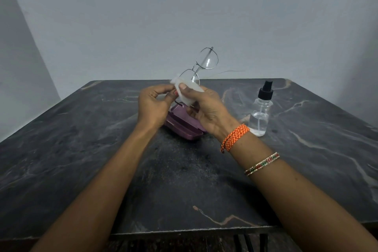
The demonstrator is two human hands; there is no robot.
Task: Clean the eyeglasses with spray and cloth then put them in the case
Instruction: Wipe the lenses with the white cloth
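Head view. Glasses [201, 67] held up in the air above the table [81, 149], tilted, one lens high and to the right, the other low and to the left. Thin metal frame, clear lenses, a bright glare on the upper lens.

Right hand [206, 110]: fingers curled, thumb pressed on a white cloth [189, 93] that wraps the lower lens. The lens sits pinched inside the cloth between thumb and fingers, so the grip is closed on cloth and lens together. Upper lens stands free above the hand.

Left hand [152, 106]: fingers curled toward the right hand, fingertips meeting the left edge of the cloth at the frame. It pinches there, but whether it holds the frame, the cloth or both cannot be told.

Case [184, 127]: maroon, open, lying on the table directly below and behind both hands. Most of it is covered by the hands; only its left end and near edge show. Inside not readable.

Bottle [260, 112]: clear, black spray top, upright on the table to the right of the right wrist, apart from it. Clear liquid in the lower part.

Hard to make out: one temple arm shows only as a faint thin line running right from the frame; the other is hidden. Lower lens edge is lost behind the cloth.
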